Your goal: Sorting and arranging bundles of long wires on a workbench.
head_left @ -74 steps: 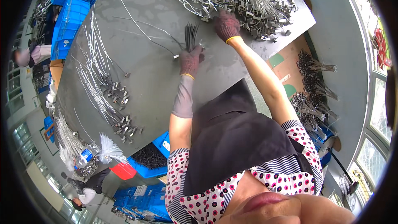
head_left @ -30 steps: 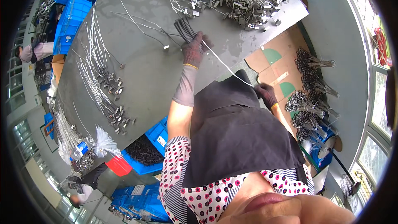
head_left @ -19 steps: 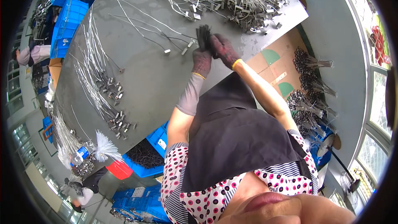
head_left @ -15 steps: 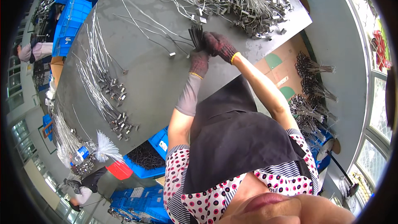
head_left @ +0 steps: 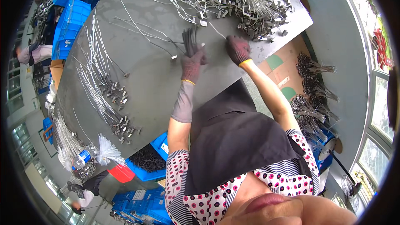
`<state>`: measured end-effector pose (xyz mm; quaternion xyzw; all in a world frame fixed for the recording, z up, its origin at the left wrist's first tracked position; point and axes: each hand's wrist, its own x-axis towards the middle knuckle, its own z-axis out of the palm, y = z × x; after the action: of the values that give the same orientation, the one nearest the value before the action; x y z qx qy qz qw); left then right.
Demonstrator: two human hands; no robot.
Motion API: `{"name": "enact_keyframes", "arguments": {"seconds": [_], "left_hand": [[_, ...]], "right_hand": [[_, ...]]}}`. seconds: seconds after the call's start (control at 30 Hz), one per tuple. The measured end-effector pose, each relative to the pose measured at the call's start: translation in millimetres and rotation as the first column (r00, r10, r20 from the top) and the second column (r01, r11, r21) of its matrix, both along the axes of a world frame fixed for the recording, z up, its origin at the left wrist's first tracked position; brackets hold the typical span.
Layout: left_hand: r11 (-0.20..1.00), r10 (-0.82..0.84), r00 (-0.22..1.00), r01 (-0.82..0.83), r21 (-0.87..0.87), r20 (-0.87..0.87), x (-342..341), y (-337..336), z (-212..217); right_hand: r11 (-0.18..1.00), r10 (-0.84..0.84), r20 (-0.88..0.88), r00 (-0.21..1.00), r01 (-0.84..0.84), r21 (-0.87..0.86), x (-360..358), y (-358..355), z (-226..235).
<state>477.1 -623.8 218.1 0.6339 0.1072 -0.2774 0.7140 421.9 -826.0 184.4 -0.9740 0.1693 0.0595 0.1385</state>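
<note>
While half a second ago the two gloved hands met at the bundle of dark wires [head_left: 191, 41], the right hand [head_left: 237, 49] has now moved off toward the tangled wire pile [head_left: 246, 6], fingers curled on a single wire [head_left: 216, 30]. Left hand [head_left: 192, 63] stays clenched around the bundle above the grey table [head_left: 146, 83].

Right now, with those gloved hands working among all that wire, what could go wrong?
1. The left hand grips a fanned bundle of thin dark wires; some might slip loose.
2. The right hand reaches beside the tangled heap of silver wires with metal clips; a strand could snag its glove.
</note>
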Motion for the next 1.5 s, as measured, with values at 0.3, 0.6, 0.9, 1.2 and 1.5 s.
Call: {"name": "enact_keyframes", "arguments": {"seconds": [0.3,0.6,0.9,1.2,1.5], "left_hand": [[0.932,-0.17,0.899,0.014,-0.361,-0.403,-40,-73,-70],[0.834,-0.061,0.941,-0.135,-0.535,-0.333,-27,-82,-59],[0.814,0.128,0.949,-0.265,-0.516,-0.287,-13,-57,-12],[0.857,0.106,0.977,-0.183,-0.482,-0.183,-20,-33,-18],[0.917,-0.036,0.981,-0.044,-0.397,-0.192,-39,-31,-13]], "right_hand": [[0.28,-0.386,-0.289,0.876,0.41,0.868,-215,-9,45],[0.173,-0.42,-0.321,0.849,0.422,0.89,-417,-13,9],[0.034,-0.598,-0.502,0.625,0.645,0.763,-424,-20,30],[0.215,-0.541,-0.457,0.706,0.641,0.737,-325,-23,24],[0.133,-0.346,-0.294,0.891,0.357,0.925,-104,3,45]]}}
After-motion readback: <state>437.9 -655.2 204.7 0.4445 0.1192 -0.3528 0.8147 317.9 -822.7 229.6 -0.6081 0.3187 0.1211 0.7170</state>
